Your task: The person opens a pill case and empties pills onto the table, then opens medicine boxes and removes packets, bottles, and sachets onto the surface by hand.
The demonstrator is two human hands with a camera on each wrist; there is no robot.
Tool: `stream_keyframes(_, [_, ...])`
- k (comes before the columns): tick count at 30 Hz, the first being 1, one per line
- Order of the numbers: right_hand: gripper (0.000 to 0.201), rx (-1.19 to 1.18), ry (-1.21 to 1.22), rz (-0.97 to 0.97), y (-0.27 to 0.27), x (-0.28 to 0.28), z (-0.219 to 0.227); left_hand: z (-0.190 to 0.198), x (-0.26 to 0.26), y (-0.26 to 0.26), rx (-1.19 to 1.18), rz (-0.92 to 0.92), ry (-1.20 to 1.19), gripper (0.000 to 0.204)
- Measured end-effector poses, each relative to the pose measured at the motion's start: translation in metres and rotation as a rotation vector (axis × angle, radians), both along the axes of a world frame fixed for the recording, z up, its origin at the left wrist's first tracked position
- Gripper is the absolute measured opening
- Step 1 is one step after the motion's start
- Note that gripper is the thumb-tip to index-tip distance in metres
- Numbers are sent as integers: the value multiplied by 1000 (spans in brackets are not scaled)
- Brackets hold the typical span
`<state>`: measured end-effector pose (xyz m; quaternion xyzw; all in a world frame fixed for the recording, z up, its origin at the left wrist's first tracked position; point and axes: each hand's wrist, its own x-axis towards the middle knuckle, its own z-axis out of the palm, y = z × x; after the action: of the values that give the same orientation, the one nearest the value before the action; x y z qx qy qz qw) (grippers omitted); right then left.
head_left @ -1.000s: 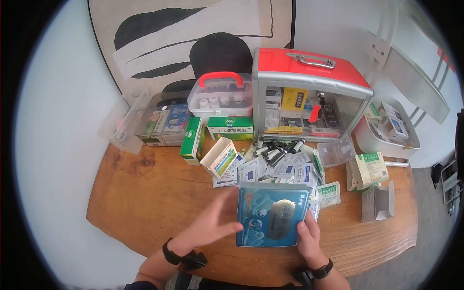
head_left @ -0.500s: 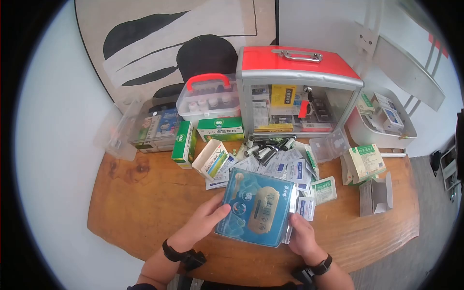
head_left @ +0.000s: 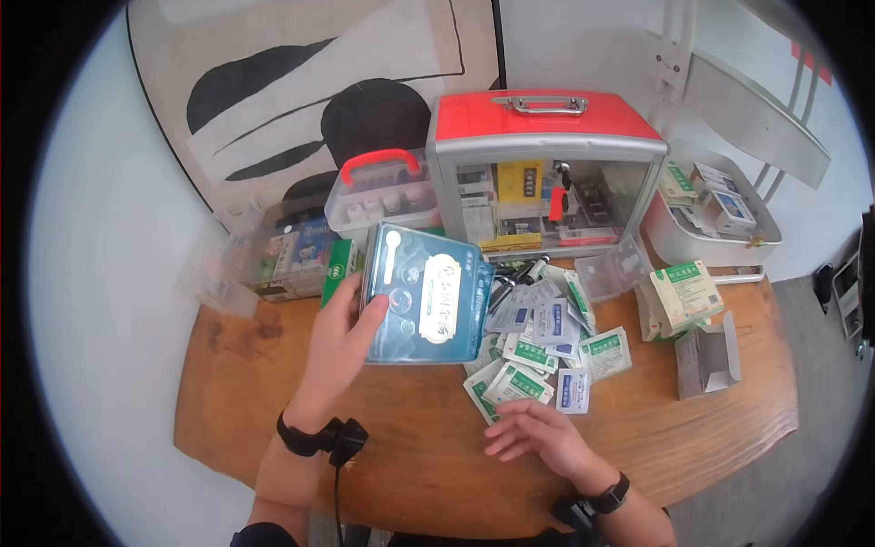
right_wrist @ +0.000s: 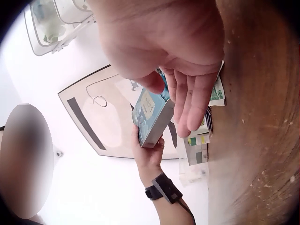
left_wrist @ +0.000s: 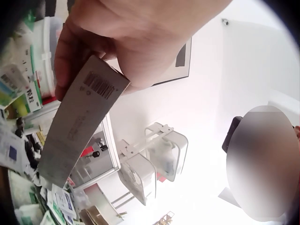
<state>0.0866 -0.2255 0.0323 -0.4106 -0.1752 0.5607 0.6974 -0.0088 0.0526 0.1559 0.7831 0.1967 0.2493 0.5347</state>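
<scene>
My left hand holds a flat blue box by its left side, thumb across the front. The box is raised over the table, its printed face with a pale label towards me. From the left wrist, its narrow grey side with a barcode shows, fingers wrapped around one end. My right hand is off the box, palm partly turned up and fingers loosely extended, holding nothing. Just beyond its fingers lie green-and-white sachets and a blue-and-white sachet.
A red-topped glass-fronted case stands at the back, beside a clear box with a red handle. Cream-and-green cartons, an opened grey carton and a white bin are on the right. Dark vials lie behind the sachets.
The blue box has moved up and left in the left hand, after both hands held it. The right hand has let go and lies lower, near the sachets.
</scene>
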Motion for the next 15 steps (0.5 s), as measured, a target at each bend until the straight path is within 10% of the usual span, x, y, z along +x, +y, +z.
stream_keyframes(15, [35,6,-108,124,2,-3,-10,32,17,11,564,221,47,42])
